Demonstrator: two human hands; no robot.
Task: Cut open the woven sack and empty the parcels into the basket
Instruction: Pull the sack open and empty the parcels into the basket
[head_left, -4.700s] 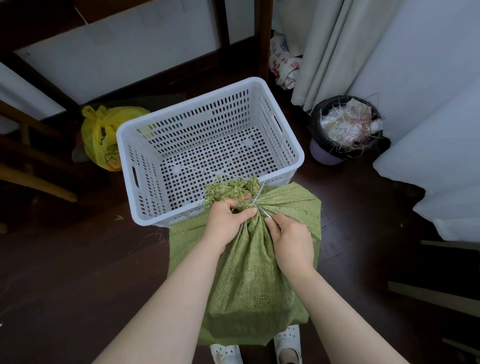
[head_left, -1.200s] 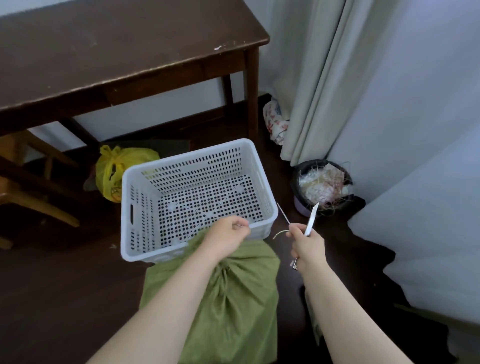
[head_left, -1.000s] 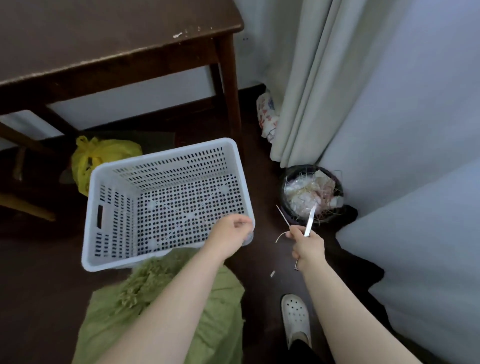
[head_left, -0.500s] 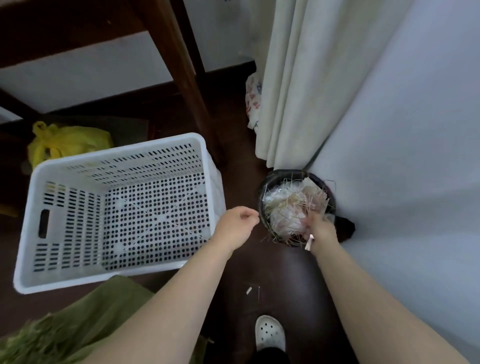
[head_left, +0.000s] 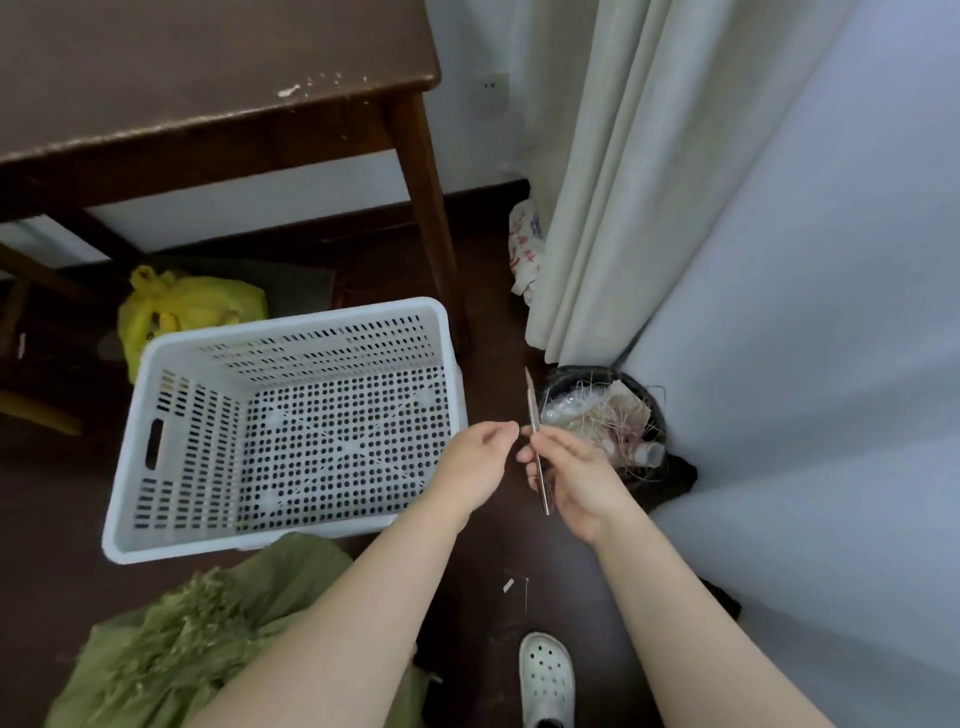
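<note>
Tight corner here. The basket sits on the floor with the table leg just behind its far right corner and a yellow bag behind its far left. To the right, the bin is tucked in under the curtain. The only free room is the dark strip of floor between basket and bin, and both my hands hover over it, with my shoe at the near end.

My right hand holds the blade, with the fingers wrapped round its lower half. The tip sticks out well above them and the butt end pokes out below the palm. Its long axis runs away from me, tip toward the curtain and leaning a touch left.

My left hand is just beside the blade, over the basket's right rim. Its fingers are curled in, thumb and forefinger tips together, with nothing I can see between them.

The sack lies on the floor at bottom left, right up against the basket's near rim, well apart from both hands. Its frayed top shows left of my arm.
</note>
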